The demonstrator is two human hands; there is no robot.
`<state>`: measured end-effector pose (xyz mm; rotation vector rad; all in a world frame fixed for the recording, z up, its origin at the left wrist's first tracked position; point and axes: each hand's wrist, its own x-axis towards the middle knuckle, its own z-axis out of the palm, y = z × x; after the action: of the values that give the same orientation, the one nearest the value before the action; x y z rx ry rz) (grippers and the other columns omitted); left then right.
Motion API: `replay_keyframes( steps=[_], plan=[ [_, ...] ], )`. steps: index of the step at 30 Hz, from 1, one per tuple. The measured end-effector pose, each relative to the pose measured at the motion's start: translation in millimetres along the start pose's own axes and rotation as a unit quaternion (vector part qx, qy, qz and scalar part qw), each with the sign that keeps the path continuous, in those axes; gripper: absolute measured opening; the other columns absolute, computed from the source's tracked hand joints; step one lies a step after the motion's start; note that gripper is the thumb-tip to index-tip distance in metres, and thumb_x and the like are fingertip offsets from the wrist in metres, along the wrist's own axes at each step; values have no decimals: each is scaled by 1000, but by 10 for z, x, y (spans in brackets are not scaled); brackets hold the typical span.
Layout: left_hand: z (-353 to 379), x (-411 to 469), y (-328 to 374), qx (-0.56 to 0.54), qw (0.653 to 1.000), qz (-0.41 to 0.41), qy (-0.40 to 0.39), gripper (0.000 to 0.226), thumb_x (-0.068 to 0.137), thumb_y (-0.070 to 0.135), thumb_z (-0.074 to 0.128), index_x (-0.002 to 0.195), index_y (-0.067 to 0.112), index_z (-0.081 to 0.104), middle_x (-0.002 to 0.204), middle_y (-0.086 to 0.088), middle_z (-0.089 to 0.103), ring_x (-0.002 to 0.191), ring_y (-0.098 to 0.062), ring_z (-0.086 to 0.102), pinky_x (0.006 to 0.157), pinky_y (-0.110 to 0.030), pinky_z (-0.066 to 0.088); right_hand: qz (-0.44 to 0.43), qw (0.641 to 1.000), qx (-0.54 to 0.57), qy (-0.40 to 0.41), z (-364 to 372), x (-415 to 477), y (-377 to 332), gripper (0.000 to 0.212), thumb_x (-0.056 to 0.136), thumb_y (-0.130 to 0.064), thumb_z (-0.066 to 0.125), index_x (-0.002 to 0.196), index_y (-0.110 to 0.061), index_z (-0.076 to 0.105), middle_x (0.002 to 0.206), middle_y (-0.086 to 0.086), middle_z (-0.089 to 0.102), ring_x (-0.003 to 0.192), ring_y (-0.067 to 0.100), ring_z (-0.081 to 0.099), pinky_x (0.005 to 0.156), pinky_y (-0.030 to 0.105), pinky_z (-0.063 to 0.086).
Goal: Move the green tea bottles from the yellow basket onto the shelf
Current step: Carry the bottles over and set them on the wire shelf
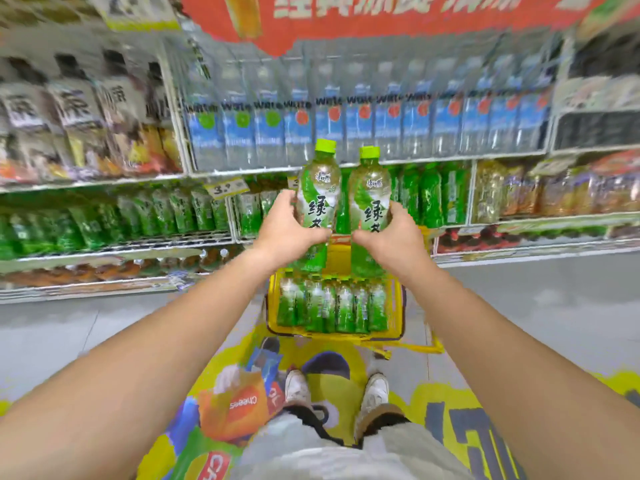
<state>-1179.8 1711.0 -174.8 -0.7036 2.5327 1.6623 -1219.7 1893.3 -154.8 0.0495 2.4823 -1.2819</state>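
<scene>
My left hand (pixel 284 223) grips a green tea bottle (pixel 317 188) with a lime cap, held upright. My right hand (pixel 394 233) grips a second green tea bottle (pixel 369 199) beside it, also upright. Both bottles are raised above the yellow basket (pixel 396 306), which stands on the floor and holds several more green tea bottles (pixel 332 306) lying side by side. Straight behind the two held bottles is the shelf (pixel 446 221) row that holds the same green bottles.
Water bottles (pixel 346 129) fill the shelf above the green tea row. Dark tea bottles stand at the upper left, orange and brown drinks at the right. My two shoes (pixel 336 393) stand on a colourful floor sticker just behind the basket.
</scene>
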Motion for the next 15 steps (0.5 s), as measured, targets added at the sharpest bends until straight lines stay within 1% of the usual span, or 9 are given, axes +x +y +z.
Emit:
replay_keyframes(
  steps=[3,5,7,8,9,11,12,13,15],
  plan=[
    [-286,-52,326,-5,999,35,9,67,57,24,92,110,22,52,100,2,72,94,-16,71,89,-41,57,-34,999,6,25,-135,-102,-383,46,76,-26,81,111,-21,51,96,-4,62,75,11,57,64,24,41],
    [-488,-59,542,-12,997,66,24,67,59,25,92,113,19,52,99,4,70,93,-13,69,89,-30,56,-46,999,-1,28,-239,-176,-654,58,79,-29,80,125,-14,49,102,0,57,78,15,53,71,29,45],
    [-700,-69,780,-19,995,89,37,59,70,18,90,112,20,49,94,11,62,84,-1,61,76,-10,49,-60,998,-3,34,-351,-253,-903,71,81,-31,79,138,-12,42,116,5,56,84,17,56,71,31,50],
    [-797,-70,873,-17,993,104,43,57,74,17,88,113,24,47,93,14,60,82,3,58,75,-10,49,-74,996,-5,40,-397,-283,-1013,77,82,-31,79,144,-12,38,122,5,54,86,15,53,69,25,48],
    [-896,-69,953,-19,991,120,49,57,75,19,87,114,27,46,95,13,62,83,2,60,79,-17,53,-92,995,-6,45,-438,-300,-1116,80,82,-31,78,147,-13,35,126,4,53,87,11,50,67,18,44],
    [-1088,-52,1100,-32,987,145,68,58,73,23,88,117,28,50,101,8,68,88,-7,67,85,-34,57,-122,991,-5,54,-504,-322,-1345,78,83,-30,78,147,-14,35,122,-3,53,81,3,47,60,7,39],
    [-1181,-50,1173,-38,985,154,72,60,73,25,88,120,26,51,104,7,69,90,-8,67,85,-35,57,-133,989,-4,58,-527,-338,-1465,76,84,-30,77,146,-15,36,119,-5,52,79,1,46,58,6,38],
    [-1267,-57,1245,-43,983,161,75,62,74,26,87,124,25,50,108,7,68,91,-6,65,84,-29,55,-141,988,-6,63,-539,-363,-1586,76,84,-30,77,147,-15,36,120,-6,50,82,1,46,62,5,38],
    [-1439,-81,1364,-43,979,178,91,62,76,25,87,124,23,48,105,12,63,88,4,59,75,-12,47,-158,984,-14,77,-528,-402,-1803,80,84,-35,76,149,-16,34,132,-5,49,97,5,45,79,17,38]
  ],
)
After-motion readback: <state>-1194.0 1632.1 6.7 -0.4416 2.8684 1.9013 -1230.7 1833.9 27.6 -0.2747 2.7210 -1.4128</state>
